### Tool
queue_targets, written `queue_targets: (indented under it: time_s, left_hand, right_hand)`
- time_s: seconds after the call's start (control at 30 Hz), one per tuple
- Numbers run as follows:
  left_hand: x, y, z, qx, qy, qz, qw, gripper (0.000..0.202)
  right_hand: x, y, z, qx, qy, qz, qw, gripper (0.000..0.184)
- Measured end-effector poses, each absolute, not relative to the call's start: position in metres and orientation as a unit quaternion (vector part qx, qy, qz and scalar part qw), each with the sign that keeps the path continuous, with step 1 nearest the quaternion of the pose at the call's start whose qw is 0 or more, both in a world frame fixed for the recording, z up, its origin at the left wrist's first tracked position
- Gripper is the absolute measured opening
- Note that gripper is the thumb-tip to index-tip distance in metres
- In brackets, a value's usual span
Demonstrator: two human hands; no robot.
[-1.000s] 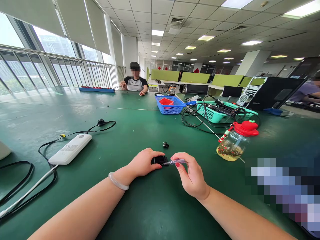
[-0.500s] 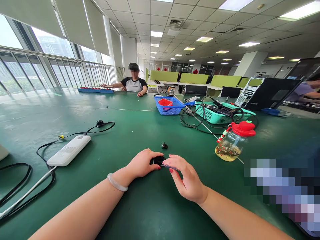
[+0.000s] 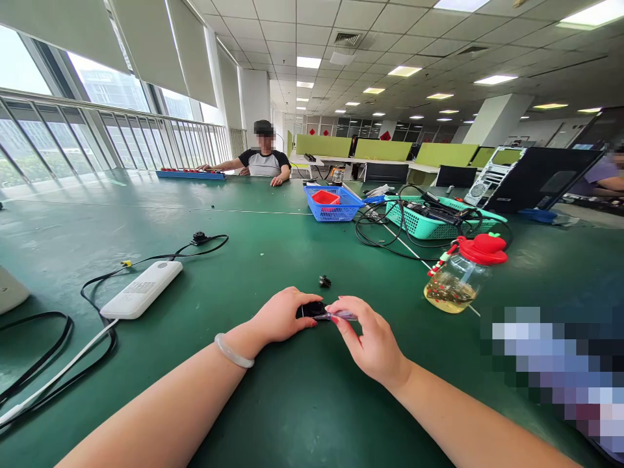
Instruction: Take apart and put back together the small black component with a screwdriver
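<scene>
My left hand (image 3: 280,316) rests on the green table (image 3: 273,247) with its fingers closed round a small black part (image 3: 312,309). My right hand (image 3: 368,338) pinches a thin, clear-handled tool (image 3: 336,316) whose tip meets the black part. Just beyond my fingers a second small black piece (image 3: 324,281) lies loose on the table. A pale bangle (image 3: 234,351) circles my left wrist.
A white power bank (image 3: 142,289) with black and white cables lies left. A glass jar with a red lid (image 3: 461,276) stands right. Farther back are a blue basket (image 3: 333,203), a teal basket of cables (image 3: 429,221) and a seated person (image 3: 263,159).
My right hand dipped toward the black part, then rose a little again with the tool still at it. My left hand stayed put. The far person stretched an arm out to the blue strip.
</scene>
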State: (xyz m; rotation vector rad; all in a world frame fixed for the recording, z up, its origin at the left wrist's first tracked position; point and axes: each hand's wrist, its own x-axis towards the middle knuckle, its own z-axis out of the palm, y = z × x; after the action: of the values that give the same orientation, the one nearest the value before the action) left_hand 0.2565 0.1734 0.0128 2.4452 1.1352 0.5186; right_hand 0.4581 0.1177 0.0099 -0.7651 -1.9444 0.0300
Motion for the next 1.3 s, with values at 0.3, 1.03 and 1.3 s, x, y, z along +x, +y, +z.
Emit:
queue_targets:
  time_s: [0.3,1.03,1.3]
  left_hand:
    - [0.2564,0.1726,0.0129,0.877,0.399,0.188,0.191,0.042]
    - [0.2563,0.1712,0.0142,0.868,0.385,0.247,0.191,0.037]
    - [0.2572,0.1722,0.0151,0.857,0.404,0.279,0.157,0.033]
  right_hand:
    - [0.4590,0.1194,0.0068,-0.307,-0.812,0.005,0.496,0.028]
    - [0.4614,0.1237,0.0041,-0.381,-0.768,0.066,0.511,0.032]
    - [0.4642,0.1185,0.0123,-0.329,-0.785,0.021,0.525,0.017]
